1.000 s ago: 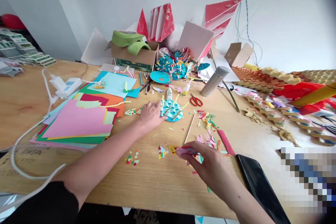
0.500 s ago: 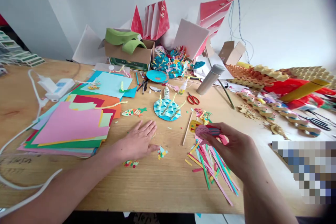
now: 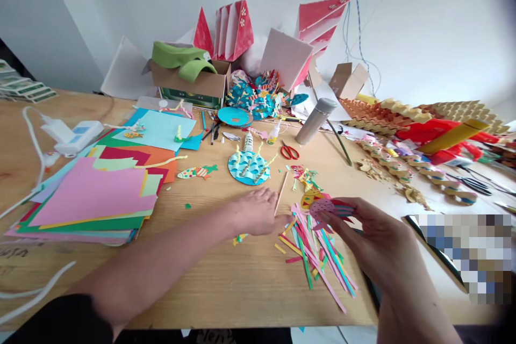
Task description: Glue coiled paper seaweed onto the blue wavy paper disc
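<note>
My right hand point(image 3: 373, 239) pinches a pink paper fish point(image 3: 328, 207) with coloured stripes, held just above the table. Under it lies a heap of thin coloured paper strips point(image 3: 316, 255). My left hand point(image 3: 258, 215) rests low on the table beside those strips, fingers together and reaching toward them; whether it holds anything is hidden. A thin wooden stick point(image 3: 281, 200) lies just beyond its fingers. Farther back sit a blue wave-patterned paper disc point(image 3: 249, 167) and a small paper fish point(image 3: 196, 172).
A stack of coloured paper sheets point(image 3: 91, 193) fills the left. Red scissors point(image 3: 289, 151), glue bottles point(image 3: 248, 142), a steel flask point(image 3: 316, 121) and a cardboard box point(image 3: 189, 83) stand behind. Paper garlands point(image 3: 419, 169) run along the right. A white cable point(image 3: 30, 150) lies at far left.
My left hand has slid right, from the paper scraps to the edge of the strip pile. The right hand with the pink fish stayed over the strips. The view shifted slightly.
</note>
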`<state>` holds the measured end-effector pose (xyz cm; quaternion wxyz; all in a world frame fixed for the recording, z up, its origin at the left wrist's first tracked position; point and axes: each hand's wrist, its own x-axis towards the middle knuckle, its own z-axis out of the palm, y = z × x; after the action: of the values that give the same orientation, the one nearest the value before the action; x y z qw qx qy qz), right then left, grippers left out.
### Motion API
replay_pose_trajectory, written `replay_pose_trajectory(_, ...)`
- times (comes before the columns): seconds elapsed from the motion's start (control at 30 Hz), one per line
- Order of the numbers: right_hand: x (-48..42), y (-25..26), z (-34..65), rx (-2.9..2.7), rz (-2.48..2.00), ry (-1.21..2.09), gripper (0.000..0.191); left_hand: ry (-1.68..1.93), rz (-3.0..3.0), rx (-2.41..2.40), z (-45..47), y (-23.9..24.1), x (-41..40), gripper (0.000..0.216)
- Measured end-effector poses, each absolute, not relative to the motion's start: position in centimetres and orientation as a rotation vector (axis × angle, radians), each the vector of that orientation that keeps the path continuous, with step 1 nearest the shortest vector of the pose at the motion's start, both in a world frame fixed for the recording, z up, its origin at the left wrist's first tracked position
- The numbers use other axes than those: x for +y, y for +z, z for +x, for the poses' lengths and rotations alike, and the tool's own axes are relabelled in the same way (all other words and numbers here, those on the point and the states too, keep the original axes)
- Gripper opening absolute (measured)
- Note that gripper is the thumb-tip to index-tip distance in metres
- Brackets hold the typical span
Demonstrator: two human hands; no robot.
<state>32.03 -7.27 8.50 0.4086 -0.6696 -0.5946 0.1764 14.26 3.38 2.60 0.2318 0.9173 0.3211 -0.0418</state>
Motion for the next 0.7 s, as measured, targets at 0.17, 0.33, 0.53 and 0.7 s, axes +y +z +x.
replay_pose_trajectory(0.17, -7.0, 7.1, 33.6, -1.511, -1.702, 0.493, 0.030, -0.172, 2.482, 1.000, 13.9, 0.9, 1.5, 0.089)
replay_pose_trajectory(0.33, -6.5, 7.2, 33.0, -1.592, -1.606, 0.428, 0.028, -0.118, 2.413, 0.731, 17.2, 1.4, 1.7, 0.093)
replay_pose_trajectory(0.53, -6.7, 6.9, 30.9, -1.583, -1.656, 0.490, 0.028, -0.042, 2.466, 1.000, 9.6, 3.3, 2.1, 0.079)
replay_pose_trajectory(0.7, -4.6, 5.9, 28.4, -1.775, -1.672, 0.603, 0.024, -0.123, 2.559, 0.950, 3.2, 1.3, 1.0, 0.062)
